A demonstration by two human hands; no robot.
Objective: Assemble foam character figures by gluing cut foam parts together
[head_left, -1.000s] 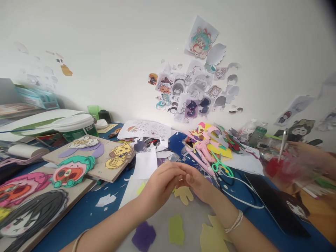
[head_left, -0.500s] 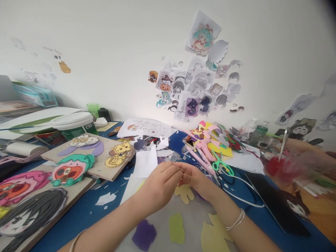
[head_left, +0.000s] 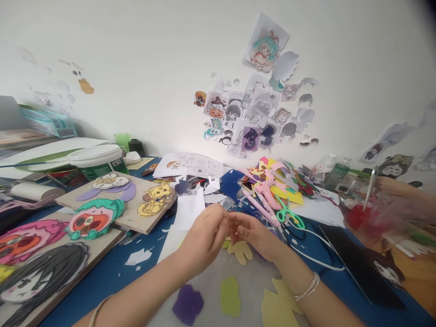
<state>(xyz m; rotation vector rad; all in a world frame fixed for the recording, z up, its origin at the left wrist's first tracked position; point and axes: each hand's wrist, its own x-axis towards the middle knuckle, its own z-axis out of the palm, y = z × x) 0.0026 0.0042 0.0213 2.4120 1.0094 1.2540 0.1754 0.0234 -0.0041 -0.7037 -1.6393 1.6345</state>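
My left hand [head_left: 207, 236] and my right hand [head_left: 250, 234] meet at the fingertips over a grey translucent mat [head_left: 211, 284]. Both are closed, fingers bent and pressed together. Whatever they pinch is hidden behind the fingers or too small to name. Just below them lies a pale yellow cut-out shape [head_left: 240, 252]. Nearer to me on the mat are a purple piece [head_left: 188, 304], a lime green piece [head_left: 230, 296] and a larger pale yellow piece [head_left: 279, 305].
Green-handled scissors [head_left: 288, 213] and a pink glue gun [head_left: 267, 193] lie beyond my right hand. Boards with layered cartoon figures [head_left: 95, 218] take up the left. A white-lidded tub [head_left: 95, 159] stands behind them. Another person's arm [head_left: 398, 188] reaches in at the right, near a black panel [head_left: 363, 265].
My left hand has turned slightly, its fingers curling in more toward the right hand. The fingers of my right hand have shifted a little. The cut pieces stay put.
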